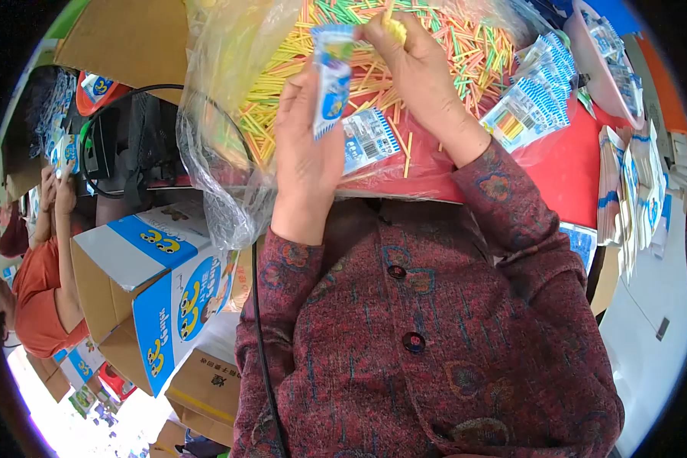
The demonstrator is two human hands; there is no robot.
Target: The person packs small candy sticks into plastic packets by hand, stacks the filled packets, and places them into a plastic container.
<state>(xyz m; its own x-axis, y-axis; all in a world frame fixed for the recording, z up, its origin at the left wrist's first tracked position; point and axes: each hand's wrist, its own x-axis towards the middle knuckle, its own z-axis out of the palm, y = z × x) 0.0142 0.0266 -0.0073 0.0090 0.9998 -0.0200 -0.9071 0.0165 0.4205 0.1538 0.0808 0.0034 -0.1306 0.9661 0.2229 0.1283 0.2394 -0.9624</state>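
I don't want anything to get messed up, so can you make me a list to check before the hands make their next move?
1. Left hand has the small packet: ok, it is held upright.
2. Right hand has something: ok, its fingers pinch a yellow piece.
3. Small packet is open at the top: cannot tell, it's blurred.
4. Colored sticks are close by: ok, a big heap is around the hands.
5. No sticks have strayed: not ok, a stray stick lies apart from the heap.

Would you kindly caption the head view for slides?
Left hand holding a blue-and-white plastic packet near thin colourful sticks.
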